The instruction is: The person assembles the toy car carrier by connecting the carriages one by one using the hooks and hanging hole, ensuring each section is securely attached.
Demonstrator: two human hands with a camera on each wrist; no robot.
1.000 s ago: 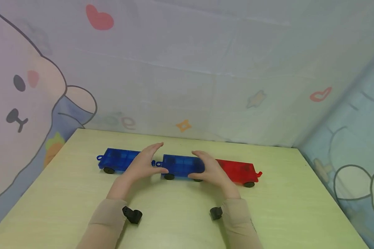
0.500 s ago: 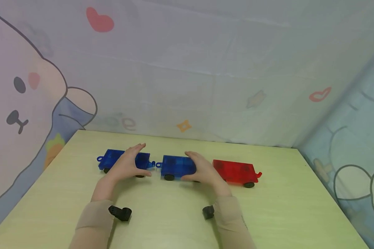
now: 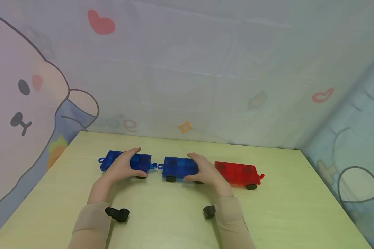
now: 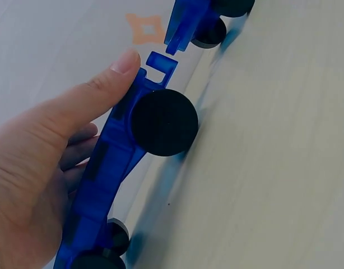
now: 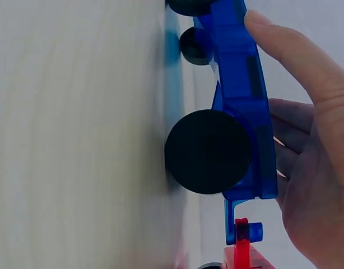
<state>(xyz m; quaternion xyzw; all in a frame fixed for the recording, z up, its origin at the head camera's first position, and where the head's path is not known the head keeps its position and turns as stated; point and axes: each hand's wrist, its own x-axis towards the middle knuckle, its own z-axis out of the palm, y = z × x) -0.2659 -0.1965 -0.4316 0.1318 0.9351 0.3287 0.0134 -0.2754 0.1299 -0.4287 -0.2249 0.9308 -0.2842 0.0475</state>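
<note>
Three translucent toy train wagons with black wheels stand in a row on the table. My left hand grips the left blue wagon, thumb on the near side and fingers on the far side. My right hand holds the right part of the middle blue wagon the same way. In the left wrist view, the left wagon's hook lies a small gap from the middle wagon's ring. The right wrist view shows the middle wagon's hook through the loop of the red wagon.
Right of my right hand, the red wagon's free hook points away. A pale wooden table carries everything. Behind it hangs a printed cloth with hearts and a cartoon animal. Each wrist wears a small black camera.
My left hand has moved left from the gap between the blue wagons onto the left wagon. My right hand has shifted slightly left along the middle wagon. The wagons stay nearly in place.
</note>
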